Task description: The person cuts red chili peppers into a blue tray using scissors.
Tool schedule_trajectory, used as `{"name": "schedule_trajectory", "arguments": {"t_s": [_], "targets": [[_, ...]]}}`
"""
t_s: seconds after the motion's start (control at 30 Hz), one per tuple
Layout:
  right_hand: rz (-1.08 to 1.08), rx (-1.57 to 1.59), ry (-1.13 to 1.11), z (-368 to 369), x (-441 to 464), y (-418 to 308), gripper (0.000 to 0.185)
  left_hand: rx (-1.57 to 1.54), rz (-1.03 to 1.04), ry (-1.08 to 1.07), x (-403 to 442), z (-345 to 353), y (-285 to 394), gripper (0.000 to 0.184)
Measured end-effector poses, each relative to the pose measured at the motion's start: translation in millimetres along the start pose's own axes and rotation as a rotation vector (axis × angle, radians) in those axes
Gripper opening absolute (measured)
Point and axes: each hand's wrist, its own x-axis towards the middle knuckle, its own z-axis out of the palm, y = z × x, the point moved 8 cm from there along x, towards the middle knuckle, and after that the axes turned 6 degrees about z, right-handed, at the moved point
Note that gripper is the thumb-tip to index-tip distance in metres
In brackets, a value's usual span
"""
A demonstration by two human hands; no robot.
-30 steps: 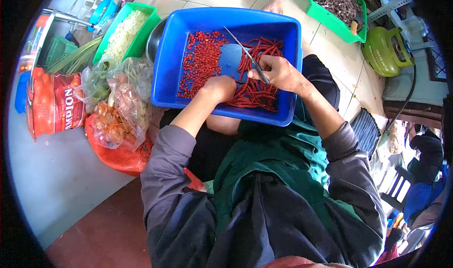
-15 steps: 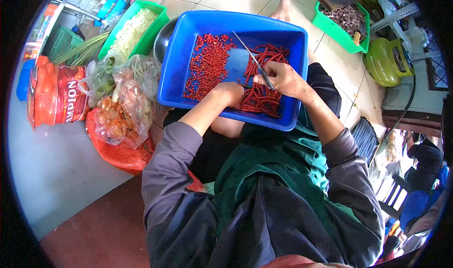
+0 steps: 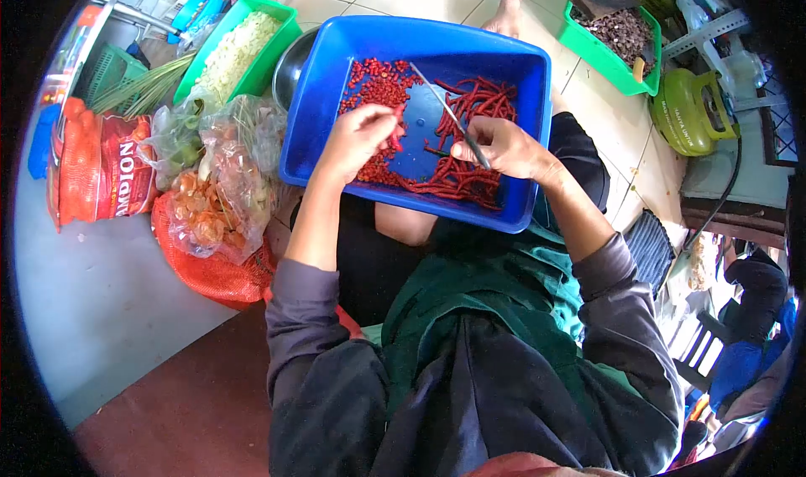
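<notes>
A blue plastic tub (image 3: 437, 36) sits across my lap, with cut red chili pieces (image 3: 378, 170) at its left and whole long red chilies (image 3: 457, 183) at its right. My left hand (image 3: 363, 137) is above the cut pieces, fingers curled together, with blurred red chili bits at the fingertips. My right hand (image 3: 508, 148) grips the handle of a knife (image 3: 441, 97) over the whole chilies. The blade points up and left, away from me.
Green tubs hold pale chopped pieces (image 3: 239, 53) at upper left and brown pieces (image 3: 617, 36) at upper right. Plastic bags (image 3: 222, 183) and a red mesh sack (image 3: 197, 267) lie left. A green gas cylinder (image 3: 684, 116) stands right. A bare foot (image 3: 508, 11) is beyond the tub.
My left hand has moved from the whole chilies leftward and up to above the cut pieces. My right hand stays nearly in place with the knife.
</notes>
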Motion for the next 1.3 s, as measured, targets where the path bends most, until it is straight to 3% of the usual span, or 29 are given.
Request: {"name": "schedule_trajectory", "arguments": {"t_s": [0.07, 0.13, 0.17, 0.4, 0.5, 0.6, 0.7, 1.3], "targets": [[-0.007, -0.040, -0.092, 12, 0, -9, 0.060, -0.123, -0.021, 0.073, -6, -14, -4, 0.017], [0.007, -0.133, -0.176, 24, -1, -19, 0.049, -0.205, -0.011, 0.148, -12, -25, -8, 0.016], [0.012, -0.141, -0.224, 33, 3, -17, 0.053, -0.235, -0.004, 0.152, -14, -26, -9, 0.015], [-0.039, -0.110, -0.208, 48, 13, -31, 0.055, -0.199, 0.005, 0.132, -20, -26, -14, 0.018], [-0.023, -0.163, -0.223, 47, 15, -32, 0.069, -0.176, 0.001, 0.145, -21, -27, -14, 0.019], [-0.010, -0.134, -0.220, 47, 16, -34, 0.068, -0.187, 0.002, 0.150, -21, -29, -14, 0.018], [-0.027, -0.087, -0.190, 47, 17, -35, 0.056, -0.148, -0.005, 0.155, -20, -32, -13, 0.018], [-0.076, -0.236, -0.152, 52, 25, -41, 0.058, -0.166, -0.011, 0.191, -20, -40, -17, 0.016]]}}
